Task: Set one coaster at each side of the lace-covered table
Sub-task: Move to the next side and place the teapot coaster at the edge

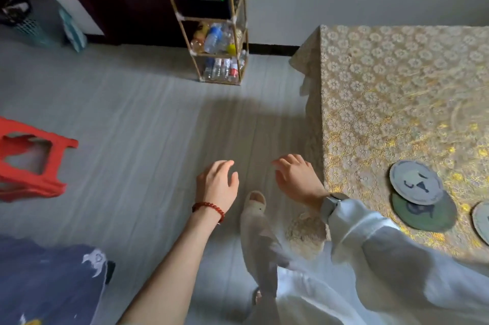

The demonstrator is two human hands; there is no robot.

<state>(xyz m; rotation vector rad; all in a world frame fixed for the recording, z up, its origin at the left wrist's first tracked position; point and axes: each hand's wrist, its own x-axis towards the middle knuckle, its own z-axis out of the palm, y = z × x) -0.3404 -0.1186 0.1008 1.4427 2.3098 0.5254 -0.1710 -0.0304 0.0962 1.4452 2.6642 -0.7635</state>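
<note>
Both hands hang over the pale plank floor (132,102), holding nothing. The left hand (217,184), with a red bead bracelet (209,209) at its wrist, has its fingers (225,166) loosely curled and slightly apart. The right hand (296,176), with a watch (329,205) and a pale sleeve (375,240) behind it, has its fingers (283,163) spread and bent downward, just beside the edge of the lace-covered counter (397,86).

To the right of the right fingers, well apart from them, round coasters lie on the lace: a grey coaster (415,181) overlapping a green coaster (428,216), and a third coaster (481,221) cut off by the picture's edge.

Below and between the two hands a slippered foot (255,208) stands on the floor. Far to the left of the left fingers is a red plastic stool (29,160); beyond them stands a wire rack (219,41) holding plastic bottles.
</note>
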